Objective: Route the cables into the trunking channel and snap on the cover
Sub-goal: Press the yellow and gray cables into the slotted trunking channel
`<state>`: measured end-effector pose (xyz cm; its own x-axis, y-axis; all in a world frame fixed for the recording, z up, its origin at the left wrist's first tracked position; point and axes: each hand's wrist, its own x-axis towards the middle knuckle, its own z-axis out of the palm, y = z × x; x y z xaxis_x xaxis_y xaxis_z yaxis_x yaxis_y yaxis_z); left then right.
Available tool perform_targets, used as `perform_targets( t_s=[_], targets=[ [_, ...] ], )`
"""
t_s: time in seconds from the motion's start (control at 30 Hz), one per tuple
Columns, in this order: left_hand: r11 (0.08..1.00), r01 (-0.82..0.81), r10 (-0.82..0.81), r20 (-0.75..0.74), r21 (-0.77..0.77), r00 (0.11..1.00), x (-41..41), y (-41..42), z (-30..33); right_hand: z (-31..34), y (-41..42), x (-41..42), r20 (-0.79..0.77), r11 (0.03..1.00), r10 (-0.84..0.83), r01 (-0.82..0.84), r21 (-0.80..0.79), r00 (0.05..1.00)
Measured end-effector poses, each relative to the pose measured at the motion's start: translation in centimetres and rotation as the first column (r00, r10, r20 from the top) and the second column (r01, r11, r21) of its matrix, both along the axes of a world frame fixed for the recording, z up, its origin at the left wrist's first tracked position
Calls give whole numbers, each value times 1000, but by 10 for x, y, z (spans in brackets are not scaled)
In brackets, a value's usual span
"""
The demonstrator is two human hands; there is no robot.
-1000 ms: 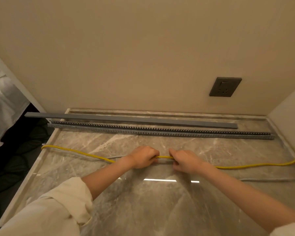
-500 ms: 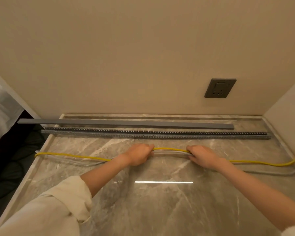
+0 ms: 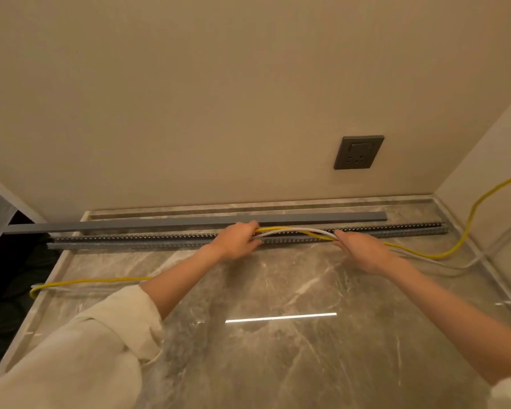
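Observation:
A long grey slotted trunking channel (image 3: 130, 242) lies across the marble surface near the wall. Its flat grey cover (image 3: 160, 224) lies just behind it, parallel. A yellow cable (image 3: 466, 219) and a white cable (image 3: 304, 230) run together across the surface. My left hand (image 3: 238, 240) and my right hand (image 3: 359, 249) each grip both cables, holding a slightly arched stretch of them over the channel's middle. The cables' left ends trail back over the surface's left edge; their right ends loop toward the right wall.
A dark wall socket (image 3: 358, 152) sits on the beige wall above the channel's right part. The marble surface (image 3: 278, 364) has a raised rim along the back and right. A side wall (image 3: 502, 160) closes the right. Past the left edge the floor drops away, dark.
Both hands have carried the cables away from me, from the middle of the surface up to the channel, and have spread further apart along them.

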<state>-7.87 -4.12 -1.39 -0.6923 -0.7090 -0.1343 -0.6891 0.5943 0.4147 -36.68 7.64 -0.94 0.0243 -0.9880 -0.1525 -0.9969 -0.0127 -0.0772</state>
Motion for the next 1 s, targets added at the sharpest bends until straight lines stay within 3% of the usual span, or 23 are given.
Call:
perform_targets(
  t_s=[0.23,0.33,0.47,0.67,0.83,1.0],
  targets=[
    [985,172,-171,-20,11,985,-99,12,25,8,0,-9,23,995,64,-63,-75,998],
    [969,236,-231,68,-78,971,-112,13,26,10,5,-27,66,998,27,-23,-56,997],
    [952,188,-157,142,-239,977,-106,-7,28,13,21,-80,84,993,-121,120,9,989],
    [986,113,-84,214,-125,973,-112,-26,21,9,34,-142,35,965,-252,248,90,967],
    [986,158,-166,188,54,968,-150,-15,14,4,30,-166,-22,979,-199,200,31,980],
    [967,250,-254,162,42,954,-192,3,6,0,14,-183,-163,988,-146,152,29,976]
  ],
)
